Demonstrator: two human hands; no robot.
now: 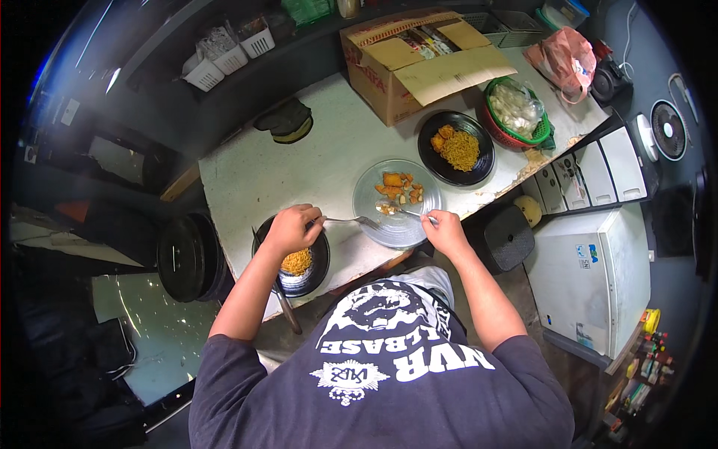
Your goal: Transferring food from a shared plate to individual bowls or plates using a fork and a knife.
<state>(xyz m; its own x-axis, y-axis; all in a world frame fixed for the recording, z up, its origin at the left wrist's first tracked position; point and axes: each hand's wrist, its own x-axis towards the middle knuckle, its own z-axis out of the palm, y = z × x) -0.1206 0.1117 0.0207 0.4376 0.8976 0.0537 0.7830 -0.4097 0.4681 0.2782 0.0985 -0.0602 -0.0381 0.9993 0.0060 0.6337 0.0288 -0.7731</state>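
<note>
My left hand (294, 229) is closed on a metal fork (350, 219), its tines over the near left part of a grey glass plate (367, 193). My right hand (444, 230) grips a metal spoon (406, 211), whose bowl lies among small pieces on that plate. Cut pieces of browned, fried-looking food (394, 179) sit towards the plate's far side. Below my left forearm a black plate (320, 268) with noodles (296, 261) is partly hidden, a knife (287, 311) lying across its left side. Another black plate (483, 168) holds noodles (461, 151) and fried pieces, right of the glass plate.
An open cardboard box (373, 78) stands at the table's (269, 182) back, near a green basket (545, 132) holding a plastic bag. A dark cap-like cloth item (289, 120) lies at the back left. A black stool (507, 238) and a white fridge (578, 264) stand to the right.
</note>
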